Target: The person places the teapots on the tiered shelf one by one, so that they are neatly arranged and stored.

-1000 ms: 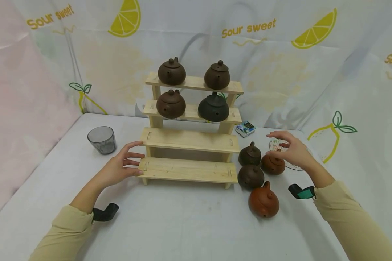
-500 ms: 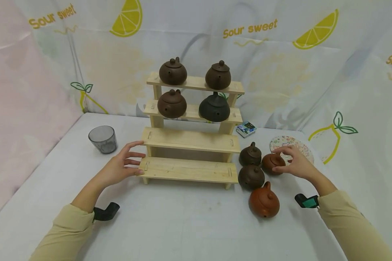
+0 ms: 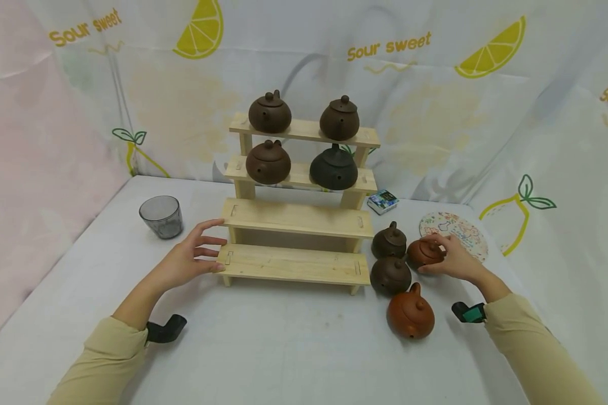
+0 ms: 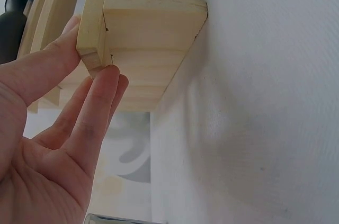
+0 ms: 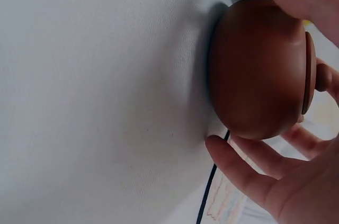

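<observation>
My left hand [image 3: 190, 259] holds the left end of a wooden tiered shelf [image 3: 294, 264], its thumb on top of a board and fingertips underneath in the left wrist view. At right, my right hand [image 3: 453, 259] curls round a small reddish-brown teapot [image 5: 259, 70]. The thumb lies on one side of the pot and the fingers on the other. This teapot stands on the table beside two dark brown teapots [image 3: 389, 242], [image 3: 391, 277]. Closer to me sits an orange-red teapot [image 3: 410, 315].
Four tiers rise in steps; the upper two bear brown teapots [image 3: 270, 114] and a black teapot [image 3: 333, 167]. A grey glass cup [image 3: 161, 216] stands at left. Behind the right hand lies a patterned round mat [image 3: 468, 233]. A small box [image 3: 383, 201] is beside the shelf.
My right hand has come down from above the mat and moved in round the reddish-brown teapot. The left hand has stayed on the shelf's end.
</observation>
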A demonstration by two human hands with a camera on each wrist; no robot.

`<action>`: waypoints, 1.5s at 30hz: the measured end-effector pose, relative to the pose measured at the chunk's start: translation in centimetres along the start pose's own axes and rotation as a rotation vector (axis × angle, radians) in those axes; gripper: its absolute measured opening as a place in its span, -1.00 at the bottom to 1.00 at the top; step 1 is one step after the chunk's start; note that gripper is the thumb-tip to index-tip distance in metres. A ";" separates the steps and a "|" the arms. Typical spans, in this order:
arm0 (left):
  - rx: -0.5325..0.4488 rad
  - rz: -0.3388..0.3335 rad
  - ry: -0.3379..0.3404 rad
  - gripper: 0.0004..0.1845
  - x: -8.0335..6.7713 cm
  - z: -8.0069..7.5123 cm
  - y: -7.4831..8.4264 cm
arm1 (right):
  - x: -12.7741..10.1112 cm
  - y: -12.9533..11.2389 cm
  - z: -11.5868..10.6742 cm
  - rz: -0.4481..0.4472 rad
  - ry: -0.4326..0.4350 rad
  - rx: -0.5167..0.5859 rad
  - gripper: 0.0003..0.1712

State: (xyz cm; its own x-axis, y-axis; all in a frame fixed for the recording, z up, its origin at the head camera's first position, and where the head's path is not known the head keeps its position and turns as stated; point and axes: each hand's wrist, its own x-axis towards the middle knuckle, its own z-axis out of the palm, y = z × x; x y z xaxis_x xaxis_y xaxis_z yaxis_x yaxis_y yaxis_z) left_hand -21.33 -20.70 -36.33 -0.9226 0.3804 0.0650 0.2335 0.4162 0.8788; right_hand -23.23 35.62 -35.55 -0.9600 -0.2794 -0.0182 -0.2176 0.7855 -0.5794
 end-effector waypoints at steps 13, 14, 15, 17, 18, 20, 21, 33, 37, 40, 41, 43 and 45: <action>-0.004 0.005 0.001 -0.05 0.0 0.1 -0.1 | 0.1 0.3 0.0 0.049 -0.036 0.097 -0.20; -0.004 0.006 0.000 -0.05 0.0 0.2 -0.1 | 0.1 0.4 0.0 0.061 -0.035 0.105 -0.20; -0.003 0.008 0.000 -0.06 0.0 0.2 -0.1 | 0.1 0.4 0.0 0.071 -0.033 0.109 -0.19; -0.003 0.009 -0.002 -0.05 0.1 0.2 -0.1 | -0.1 0.3 0.0 0.082 -0.028 0.115 -0.19; -0.004 0.011 -0.003 -0.05 0.1 0.2 -0.1 | -0.1 0.2 -0.1 0.091 -0.024 0.117 -0.19; -0.006 0.011 -0.002 -0.05 0.1 0.1 0.0 | -0.3 -0.1 -0.3 0.090 -0.014 0.120 -0.18; -0.004 0.012 -0.001 -0.05 0.1 0.1 0.0 | -0.4 -0.3 -0.4 0.090 -0.010 0.119 -0.18; -0.005 0.016 0.001 -0.04 0.1 0.1 0.0 | -1.4 -3.1 -2.6 0.069 0.037 0.125 -0.15; -0.011 0.017 0.001 -0.04 0.0 0.0 0.1 | -1.4 -4.3 -3.1 0.049 0.058 0.128 -0.16; -0.011 0.014 0.000 -0.05 0.0 0.1 0.1 | -1.3 -5.3 -3.4 0.033 0.062 0.139 -0.16; -0.009 0.014 -0.001 -0.05 0.0 0.1 0.0 | -1.3 -5.7 -3.4 0.030 0.061 0.144 -0.16; 0.001 0.011 0.002 -0.05 0.0 0.1 -0.1 | -1.2 -6.4 -3.6 0.032 0.055 0.147 -0.16; 0.010 0.011 0.005 -0.05 0.1 0.2 -0.2 | -1.2 -7.1 -3.7 0.036 0.052 0.137 -0.15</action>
State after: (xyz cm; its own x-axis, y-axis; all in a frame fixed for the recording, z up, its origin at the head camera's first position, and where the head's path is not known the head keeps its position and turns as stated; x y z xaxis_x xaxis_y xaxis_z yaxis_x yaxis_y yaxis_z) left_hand -21.42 -20.63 -36.59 -0.9215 0.3807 0.0766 0.2462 0.4202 0.8734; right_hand -21.21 32.37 -28.43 -0.9754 -0.2203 -0.0012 -0.1598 0.7109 -0.6849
